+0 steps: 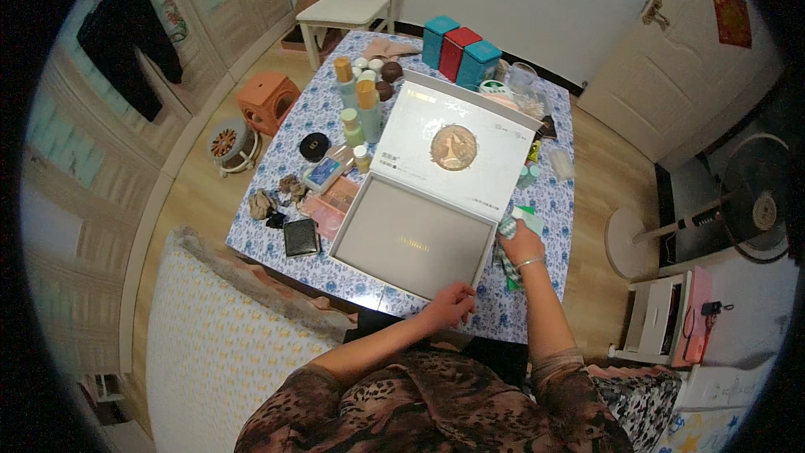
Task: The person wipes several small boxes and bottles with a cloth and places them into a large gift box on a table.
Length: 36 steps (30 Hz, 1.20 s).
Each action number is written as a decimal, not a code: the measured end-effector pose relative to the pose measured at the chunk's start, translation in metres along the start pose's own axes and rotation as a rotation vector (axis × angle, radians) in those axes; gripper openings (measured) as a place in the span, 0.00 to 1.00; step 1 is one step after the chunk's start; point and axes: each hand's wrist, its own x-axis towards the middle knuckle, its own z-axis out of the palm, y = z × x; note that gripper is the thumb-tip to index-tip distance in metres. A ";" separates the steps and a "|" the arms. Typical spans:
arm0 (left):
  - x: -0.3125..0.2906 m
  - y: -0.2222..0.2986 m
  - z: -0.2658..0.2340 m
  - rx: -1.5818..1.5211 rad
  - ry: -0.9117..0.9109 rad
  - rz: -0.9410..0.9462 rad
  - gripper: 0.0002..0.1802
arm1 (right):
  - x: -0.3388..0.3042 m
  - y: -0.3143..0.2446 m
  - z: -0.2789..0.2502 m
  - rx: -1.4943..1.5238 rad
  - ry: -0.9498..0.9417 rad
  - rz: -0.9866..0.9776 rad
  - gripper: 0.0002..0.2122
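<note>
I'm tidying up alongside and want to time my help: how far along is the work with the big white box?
The white box already lies open, lid up and tray bare. The left hand steadies its near corner; the right hand rests on a green-and-white cloth beside it. Bottles, tins and a black wallet lie around it.

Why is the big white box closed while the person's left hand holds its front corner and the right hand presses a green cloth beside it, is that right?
Not quite: the head view shows the white box open, lid raised. The left hand does hold its front corner, and the right hand does press the green cloth beside it.
</note>
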 end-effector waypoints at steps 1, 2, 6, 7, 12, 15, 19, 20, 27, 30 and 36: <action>-0.002 0.002 0.000 -0.002 0.016 0.011 0.14 | -0.004 -0.002 -0.006 0.010 0.008 0.028 0.24; -0.005 0.005 0.001 -0.003 0.031 0.021 0.14 | -0.006 -0.001 -0.008 0.006 0.005 0.055 0.27; -0.012 0.000 -0.005 0.063 0.114 0.201 0.13 | -0.031 -0.004 -0.019 0.134 0.057 0.013 0.29; -0.016 0.001 -0.009 0.136 0.154 0.208 0.13 | -0.037 -0.005 -0.020 0.138 0.052 -0.005 0.29; -0.048 0.024 -0.038 0.533 0.382 0.290 0.10 | -0.067 -0.007 -0.014 0.205 -0.069 -0.145 0.28; -0.060 0.027 -0.056 0.881 0.586 0.514 0.09 | -0.083 -0.017 -0.005 0.173 -0.091 -0.160 0.23; -0.076 0.025 -0.077 1.037 0.574 0.482 0.10 | -0.097 -0.033 -0.004 0.142 -0.130 -0.166 0.21; -0.078 0.017 -0.082 1.129 0.525 0.394 0.11 | -0.100 -0.034 -0.003 0.120 -0.120 -0.172 0.21; -0.074 0.011 -0.082 1.312 0.416 0.366 0.10 | -0.107 -0.029 0.015 -0.017 -0.147 -0.231 0.22; -0.077 0.007 -0.078 1.290 0.448 0.427 0.08 | -0.108 -0.028 0.017 -0.038 -0.166 -0.212 0.23; -0.082 0.019 -0.083 1.107 0.409 0.423 0.09 | -0.109 -0.024 0.017 0.000 -0.165 -0.239 0.24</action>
